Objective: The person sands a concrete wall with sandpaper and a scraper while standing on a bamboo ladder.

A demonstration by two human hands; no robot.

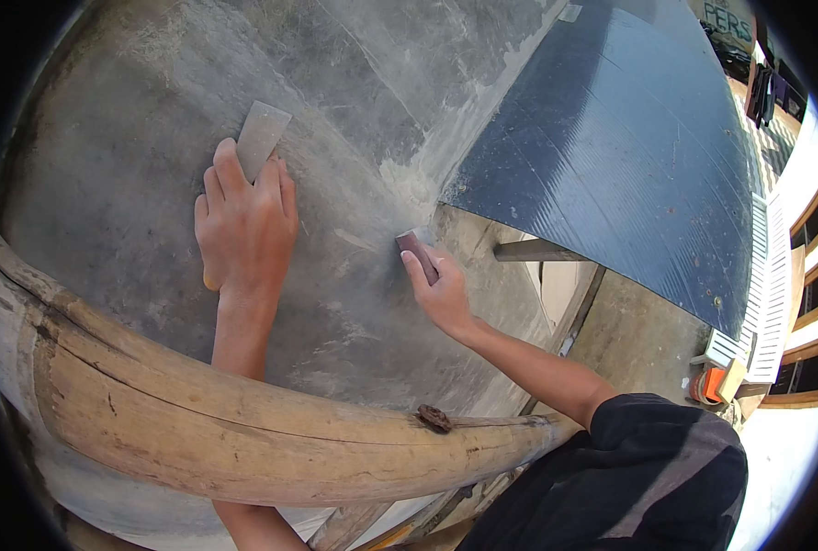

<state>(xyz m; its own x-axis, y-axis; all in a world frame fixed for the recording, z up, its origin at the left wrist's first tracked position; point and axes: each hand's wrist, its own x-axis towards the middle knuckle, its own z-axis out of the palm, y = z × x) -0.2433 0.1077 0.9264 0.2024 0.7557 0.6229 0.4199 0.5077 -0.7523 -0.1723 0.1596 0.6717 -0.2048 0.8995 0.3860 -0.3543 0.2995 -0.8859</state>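
Note:
My left hand (247,213), seen from its back, holds a flat grey rectangular plate (264,134) against a smeared grey cement-like surface (353,303). The plate sticks out beyond the fingers. To its right, my right hand (444,293) grips a small tool with a dark red handle (419,256), thumb along its side. A pale edge at the tool's upper end is near or on the surface, beside a lighter rough patch (409,182); whether it touches cannot be told. My left forearm passes behind a thick bamboo pole (243,427).
The pole crosses low in front of me, with a brown lump (434,418) on it. A dark blue ribbed sheet (629,151) juts out at upper right, near a wooden beam (536,251). Farther right are a white slatted bench (760,296) and an orange container (710,386).

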